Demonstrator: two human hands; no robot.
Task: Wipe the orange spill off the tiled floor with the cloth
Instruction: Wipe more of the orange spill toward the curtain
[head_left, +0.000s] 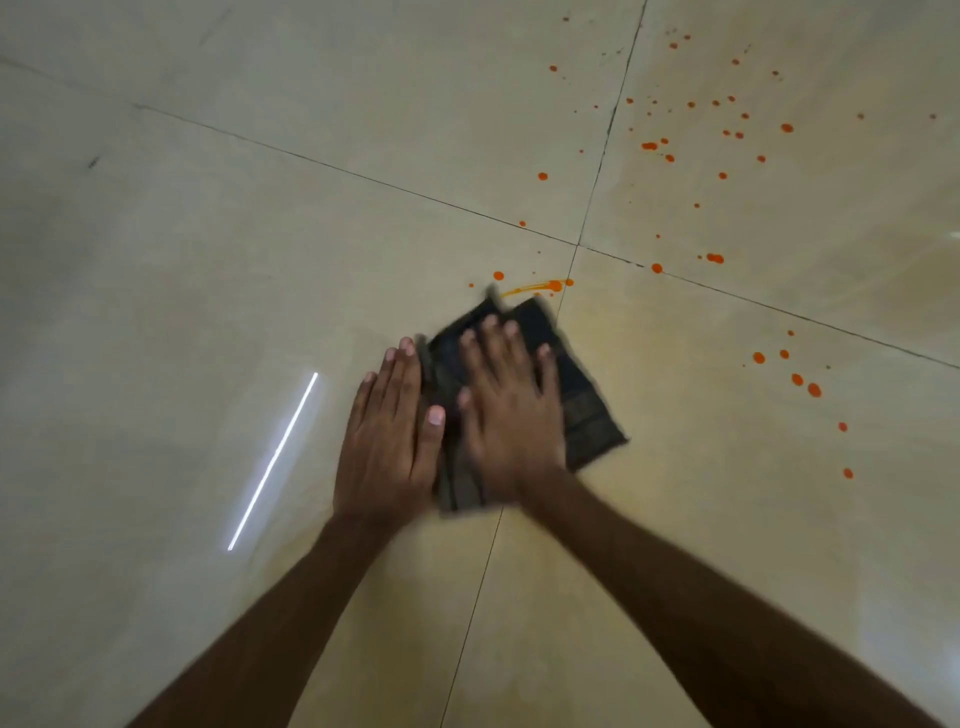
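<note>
Now in the middle of wiping, by the look of it. Pressing down on the cloth (576, 400) with the right hand (506, 415), laid flat on top, fingers straight and a little spread, gripping nothing. Resting the left hand (387, 441) just beside it, also flat and open, with the thumb on the cloth's left edge and the other fingers on the bare tiled floor (208, 260). No curling round the cloth, only pushing from above.

Probably not far along yet. Lots left to clean: a thin smear (540, 287) right at the far edge of the cloth, most of the orange spill (649, 146) dotted well away on the far right tile, and some side drops (797, 379) off to the right.

Next, most likely: sliding the cloth forward over the smear, then on toward the far dots. Calls for pressing evenly with flat palms, reaching further out, and maybe turning to a clean side so as not to spread orange about.

About the cloth: dark, almost black, folded into a rough square, lying flat on the floor close to the crossing of the tile lines (576, 245). A bit blurry at its edges, so hard to make out the folds. Looks thin and soft, easy to push along. Clean or dirty underneath: cannot tell.
</note>
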